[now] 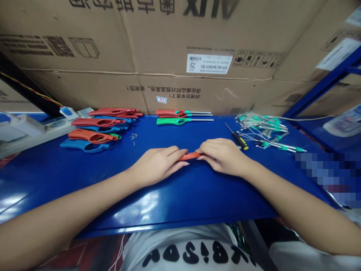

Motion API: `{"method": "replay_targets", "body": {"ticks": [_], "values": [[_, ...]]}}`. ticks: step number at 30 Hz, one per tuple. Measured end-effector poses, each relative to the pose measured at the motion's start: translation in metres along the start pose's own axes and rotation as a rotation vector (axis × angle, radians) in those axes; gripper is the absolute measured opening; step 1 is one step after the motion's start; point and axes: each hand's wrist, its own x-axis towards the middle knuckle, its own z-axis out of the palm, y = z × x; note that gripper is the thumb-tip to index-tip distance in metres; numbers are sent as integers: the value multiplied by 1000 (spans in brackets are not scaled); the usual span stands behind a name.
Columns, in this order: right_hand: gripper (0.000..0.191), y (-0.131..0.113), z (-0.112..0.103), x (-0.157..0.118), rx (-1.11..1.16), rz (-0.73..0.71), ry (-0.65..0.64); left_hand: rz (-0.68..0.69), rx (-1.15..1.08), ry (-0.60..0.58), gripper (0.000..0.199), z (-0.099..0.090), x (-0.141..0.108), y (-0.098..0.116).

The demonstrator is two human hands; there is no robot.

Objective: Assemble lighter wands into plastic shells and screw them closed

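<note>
Between my two hands, over the middle of the blue table, is an orange-red lighter casing, mostly hidden by fingers. My left hand pinches its left end and my right hand grips the right end. Just beyond my right hand lies a screwdriver with a black and yellow handle. Past my hands lie a green lighter and red lighters, with metal rods pointing right. To the left are several blue, orange and red lighter casings in a pile.
Small screws lie beside the casings. Metal rods with green parts and white wires are heaped at the right. A large cardboard box stands upright behind the table. A power strip with plugs runs along the left edge.
</note>
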Motion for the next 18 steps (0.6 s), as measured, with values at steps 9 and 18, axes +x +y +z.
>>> {"method": "replay_targets", "body": {"ticks": [9, 18], "values": [[44, 31, -15, -8, -109, 117, -69, -10, 37, -4, 39, 3, 2, -12], [10, 62, -34, -20, -177, 230, -213, -46, 47, 48, 41, 6, 1, -17]]}}
